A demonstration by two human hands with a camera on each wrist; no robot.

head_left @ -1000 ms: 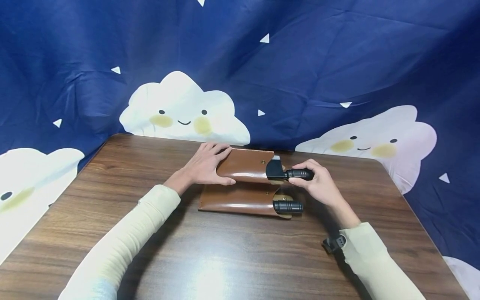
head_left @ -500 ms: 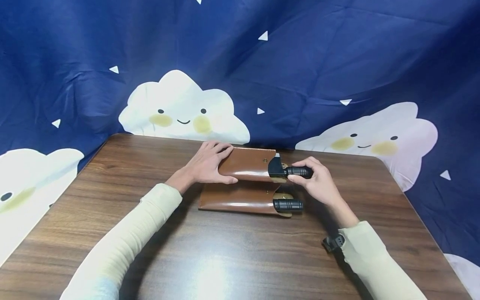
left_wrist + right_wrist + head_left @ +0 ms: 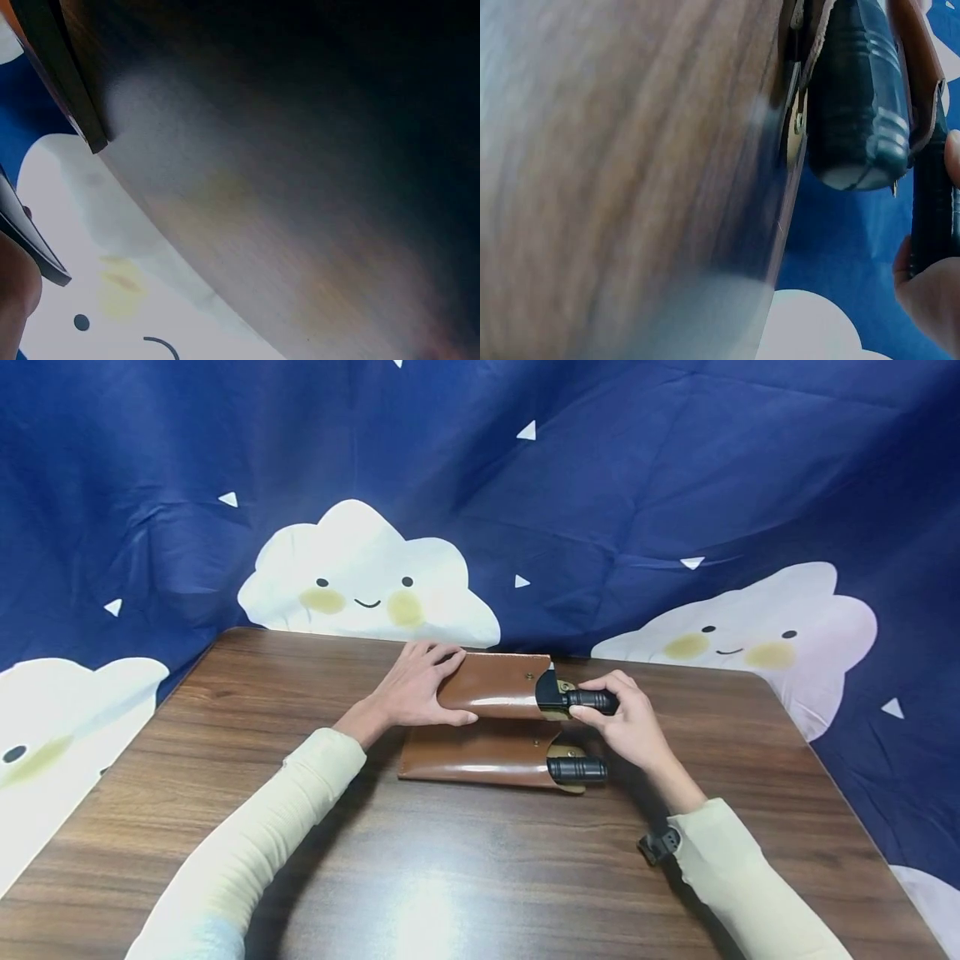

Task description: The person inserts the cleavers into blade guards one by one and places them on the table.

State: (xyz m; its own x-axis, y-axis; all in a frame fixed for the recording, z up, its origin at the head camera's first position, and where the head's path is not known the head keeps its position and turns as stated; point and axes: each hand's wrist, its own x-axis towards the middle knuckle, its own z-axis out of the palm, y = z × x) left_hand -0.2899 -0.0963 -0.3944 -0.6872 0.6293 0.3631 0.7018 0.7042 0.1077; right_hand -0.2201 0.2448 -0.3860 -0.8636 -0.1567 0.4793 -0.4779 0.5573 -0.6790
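Observation:
My left hand (image 3: 415, 687) grips the left part of the upper brown leather sheath (image 3: 495, 683), thumb along the near edge and fingers at the far edge. With thumb and fingers, my right hand (image 3: 630, 720) pinches the black ribbed handle (image 3: 588, 699) of a tool. This tool's flat black part (image 3: 550, 691) sits in the sheath mouth, a thin pale strip showing; the rest is hidden inside. Just in front, a second brown sheath (image 3: 472, 760) lies on the table, a similar black handle (image 3: 577, 769) protruding from it. The right wrist view shows that handle (image 3: 859, 97) close up.
A dark wood-grain table (image 3: 465, 868) lies beneath both hands. Behind it hangs a blue curtain (image 3: 570, 502) with white clouds (image 3: 367, 577) printed on it. A black watch-like strap (image 3: 660, 845) sits at the right wrist.
My right hand has moved slightly left, pushing the tool a little further into the upper sheath; less of the pale strip shows. My left hand keeps its grip. The lower sheath stays put.

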